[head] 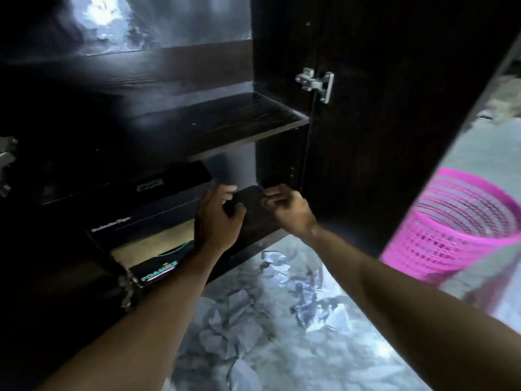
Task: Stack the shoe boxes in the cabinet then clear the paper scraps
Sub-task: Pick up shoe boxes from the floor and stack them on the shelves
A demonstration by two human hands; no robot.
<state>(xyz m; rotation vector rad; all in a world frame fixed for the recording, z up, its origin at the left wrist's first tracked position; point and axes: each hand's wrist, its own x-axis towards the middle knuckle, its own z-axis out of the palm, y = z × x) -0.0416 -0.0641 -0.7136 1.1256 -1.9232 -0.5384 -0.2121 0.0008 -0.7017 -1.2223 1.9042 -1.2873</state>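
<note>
Two hands are working deep in the cabinet (282,52) right now, both on a small dark object (248,197) down on the bottom shelf. Left hand (217,218) is gripping its near-left end, thumb curling across the front edge, while the right hand (287,210) is pinching the far-right edge with bent fingers. What the dark thing is, a lid or a flat box, I cannot tell in this gloom.

Just left of the left fingers, shoe boxes (158,210) are sitting in a stack on that same shelf: a black one on top with a pale label, another black one under it, and a box with a tan side and a bright printed end at the bottom, poking out toward the left forearm. So the stacking is looking well under way, probably near its end, with this dark piece seemingly the last bit being settled beside the pile.

Below and behind the fingers, the second half is looking untouched. Paper scraps (253,320) are lying crumpled all over the floor between the two forearms, none gathered as far as the view shows. Off to the right of the right hand, a pink basket (462,230) is waiting near the open door; I'd judge that's where the scraps are headed.
</note>
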